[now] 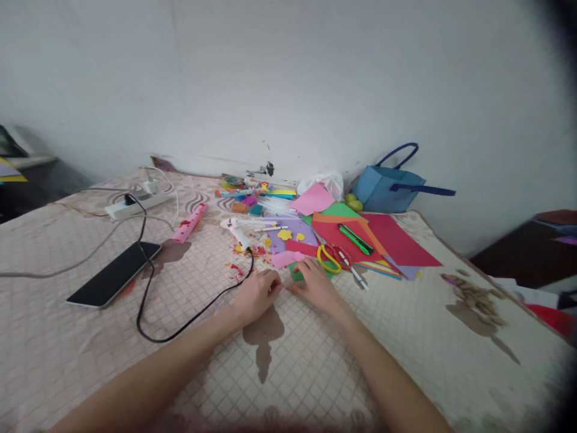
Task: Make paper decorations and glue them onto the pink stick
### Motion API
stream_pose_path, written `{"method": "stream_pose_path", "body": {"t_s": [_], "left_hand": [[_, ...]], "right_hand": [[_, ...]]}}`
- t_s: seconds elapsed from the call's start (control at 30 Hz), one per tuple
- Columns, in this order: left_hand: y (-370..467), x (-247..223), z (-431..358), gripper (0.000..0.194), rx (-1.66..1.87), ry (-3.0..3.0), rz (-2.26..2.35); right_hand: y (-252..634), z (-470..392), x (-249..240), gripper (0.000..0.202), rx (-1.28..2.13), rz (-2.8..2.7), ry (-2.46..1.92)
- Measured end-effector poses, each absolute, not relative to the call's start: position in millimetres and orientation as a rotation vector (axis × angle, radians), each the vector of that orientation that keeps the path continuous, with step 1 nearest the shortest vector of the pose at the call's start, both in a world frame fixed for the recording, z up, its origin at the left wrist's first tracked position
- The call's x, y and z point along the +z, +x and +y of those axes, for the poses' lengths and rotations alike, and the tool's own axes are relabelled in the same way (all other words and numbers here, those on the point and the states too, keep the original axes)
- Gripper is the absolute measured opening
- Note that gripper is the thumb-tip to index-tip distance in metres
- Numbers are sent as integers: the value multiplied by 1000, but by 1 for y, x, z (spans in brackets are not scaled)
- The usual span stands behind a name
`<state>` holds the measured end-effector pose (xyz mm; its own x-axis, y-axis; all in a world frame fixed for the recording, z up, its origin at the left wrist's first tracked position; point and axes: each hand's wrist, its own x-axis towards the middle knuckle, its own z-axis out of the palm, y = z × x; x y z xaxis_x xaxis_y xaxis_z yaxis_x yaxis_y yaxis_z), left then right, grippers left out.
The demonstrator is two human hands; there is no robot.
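My left hand (260,296) is closed just above the tablecloth, its fingers curled together; whatever they hold, if anything, is hidden. Close by on the right is my right hand (318,287), its thumb and index finger apart and the thumb reaching toward the left hand. Between and behind those fingers shows a piece of green paper (295,274); whether they touch it is unclear. A pink paper piece (286,259) lies just beyond both hands. Scissors with yellow and red handles (329,262) rest past the right hand, beside a white marker (359,278).
A white glue gun (237,232) trails a black cord to a power strip (135,205). Coloured paper sheets (401,243) carry a green box cutter (356,239). Left are a dark tablet (115,275) and a pink paper roll (190,224); a blue bag (387,187) stands behind.
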<state>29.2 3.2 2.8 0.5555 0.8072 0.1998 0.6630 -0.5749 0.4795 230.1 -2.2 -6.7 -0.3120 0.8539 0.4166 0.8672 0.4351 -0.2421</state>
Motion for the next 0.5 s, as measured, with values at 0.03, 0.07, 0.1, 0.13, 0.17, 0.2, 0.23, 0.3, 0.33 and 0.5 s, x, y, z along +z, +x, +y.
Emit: {"method": "stream_pose_path", "body": {"t_s": [0.03,0.07,0.1,0.13,0.17,0.2,0.23,0.3,0.33,0.5], "left_hand": [[29,3,3,12,564,2449,1210],[29,3,2,13,556,2451,1211],[29,3,2,13,550,2452,1209],[29,2,2,13,543,2451,1206],[29,2,2,13,540,2449,1204],[29,1,2,13,539,2448,1203],[29,1,2,13,539,2448,1205],[29,-1,3,13,539,2451,1204],[28,-1,4,12,539,2452,1200],[27,-2,4,13,536,2458,1192]], "right_hand": [[226,-3,-9,21,-19,-2210,-1453],[225,-4,-11,18,-6,-2208,-1461],[225,-3,-13,14,3,-2200,-1471],[227,-3,-14,12,7,-2194,-1476],[230,-1,-14,11,12,-2193,-1477],[232,0,-15,11,16,-2194,-1475],[235,1,-15,11,20,-2196,-1475],[238,2,-15,13,28,-2199,-1476],[238,2,-15,13,31,-2201,-1476],[233,0,-15,7,42,-2218,-1459]]}}
